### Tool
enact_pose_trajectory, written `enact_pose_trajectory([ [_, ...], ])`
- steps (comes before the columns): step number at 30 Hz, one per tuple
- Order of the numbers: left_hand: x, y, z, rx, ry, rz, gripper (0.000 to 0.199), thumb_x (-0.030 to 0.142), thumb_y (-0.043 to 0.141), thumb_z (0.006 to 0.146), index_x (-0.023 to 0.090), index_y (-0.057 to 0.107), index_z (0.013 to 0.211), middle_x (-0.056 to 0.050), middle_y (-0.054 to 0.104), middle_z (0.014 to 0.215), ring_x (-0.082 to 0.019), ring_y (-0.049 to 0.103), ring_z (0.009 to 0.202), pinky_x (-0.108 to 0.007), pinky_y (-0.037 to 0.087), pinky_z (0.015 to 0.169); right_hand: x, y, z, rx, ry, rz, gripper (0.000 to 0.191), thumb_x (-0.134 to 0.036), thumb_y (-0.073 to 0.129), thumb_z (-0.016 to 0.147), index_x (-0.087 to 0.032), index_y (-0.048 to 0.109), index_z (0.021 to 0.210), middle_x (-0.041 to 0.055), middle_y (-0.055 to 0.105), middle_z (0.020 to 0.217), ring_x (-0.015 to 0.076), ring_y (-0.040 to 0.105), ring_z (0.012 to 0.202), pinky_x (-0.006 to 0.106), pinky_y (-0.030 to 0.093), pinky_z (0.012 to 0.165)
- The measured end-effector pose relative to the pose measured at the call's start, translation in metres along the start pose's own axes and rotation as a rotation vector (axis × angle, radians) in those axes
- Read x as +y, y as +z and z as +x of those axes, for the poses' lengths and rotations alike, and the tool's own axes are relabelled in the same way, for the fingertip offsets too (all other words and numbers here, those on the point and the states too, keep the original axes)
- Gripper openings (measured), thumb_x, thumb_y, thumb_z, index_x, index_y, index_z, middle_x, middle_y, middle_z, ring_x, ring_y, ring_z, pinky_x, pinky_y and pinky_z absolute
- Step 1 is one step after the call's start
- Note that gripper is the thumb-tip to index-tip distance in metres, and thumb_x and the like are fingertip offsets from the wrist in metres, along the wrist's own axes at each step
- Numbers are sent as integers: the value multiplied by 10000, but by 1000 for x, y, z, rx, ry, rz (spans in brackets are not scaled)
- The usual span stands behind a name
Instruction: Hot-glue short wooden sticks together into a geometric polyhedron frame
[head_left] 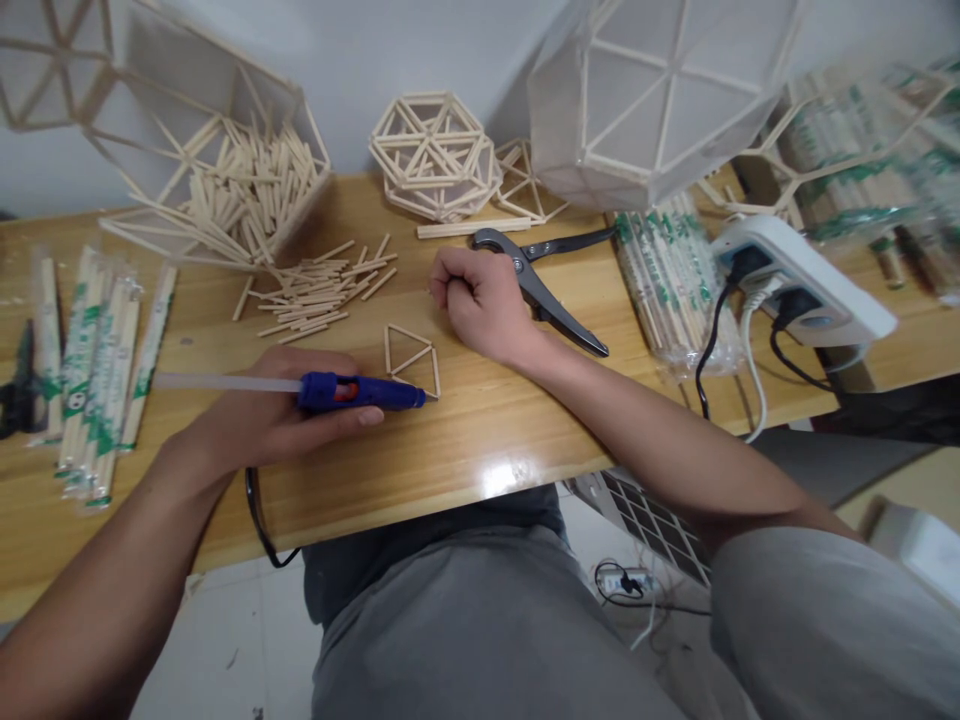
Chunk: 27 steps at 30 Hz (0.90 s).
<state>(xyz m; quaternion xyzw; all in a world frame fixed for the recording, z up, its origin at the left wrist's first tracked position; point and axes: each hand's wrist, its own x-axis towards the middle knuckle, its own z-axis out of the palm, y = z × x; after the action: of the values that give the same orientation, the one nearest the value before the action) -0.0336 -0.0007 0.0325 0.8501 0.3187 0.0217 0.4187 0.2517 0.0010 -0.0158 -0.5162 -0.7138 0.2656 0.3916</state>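
Observation:
My left hand [300, 405] is closed around a blue glue gun [360, 392], with a long translucent glue stick [225, 382] sticking out of its back. The gun's nozzle touches or nearly touches the lower right corner of a small flat frame of wooden sticks [411, 352], laid out as two joined triangles. My right hand [484, 303] rests on the table as a fist, right of the frame; whatever its curled fingers hold, if anything, is hidden. Just beyond its wrist lie black-handled cutting pliers [544, 290], jaws partly behind the hand.
Loose short sticks [322, 290] lie at centre left, before a paneled container [307, 215] full of more. A stick-built ball [431, 155] and a large paneled lampshade-like form [660, 100] stand behind. Wrapped chopsticks [97, 370] [671, 285] flank both sides. A power strip [814, 280] trails cables.

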Motion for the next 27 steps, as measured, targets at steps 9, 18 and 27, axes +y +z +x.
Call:
enact_pose_trajectory([
  [9, 4, 1, 2, 42, -15, 21, 435, 468, 725, 1032, 226, 506, 744, 53, 476, 646, -127, 449, 623, -270, 337, 599, -1, 0, 0, -6, 11, -6, 286, -19, 487, 897, -251, 606, 778, -1, 654, 751, 197, 673, 810, 352, 613, 878],
  [18, 18, 6, -1, 107, -34, -21, 408, 461, 696, 1062, 221, 541, 771, 56, 480, 640, -126, 437, 632, -260, 329, 596, -1, 0, 0, -13, 14, 0, 298, -2, 495, 892, -258, 597, 780, -4, 643, 743, 207, 667, 835, 353, 610, 883],
  [27, 5, 0, 3, 16, -31, -22, 402, 485, 724, 1020, 228, 565, 754, 32, 523, 647, -143, 480, 612, -277, 357, 594, 0, 0, 0, -6, 8, 6, 312, 9, 495, 889, -259, 599, 771, -12, 625, 723, 208, 659, 822, 353, 611, 875],
])
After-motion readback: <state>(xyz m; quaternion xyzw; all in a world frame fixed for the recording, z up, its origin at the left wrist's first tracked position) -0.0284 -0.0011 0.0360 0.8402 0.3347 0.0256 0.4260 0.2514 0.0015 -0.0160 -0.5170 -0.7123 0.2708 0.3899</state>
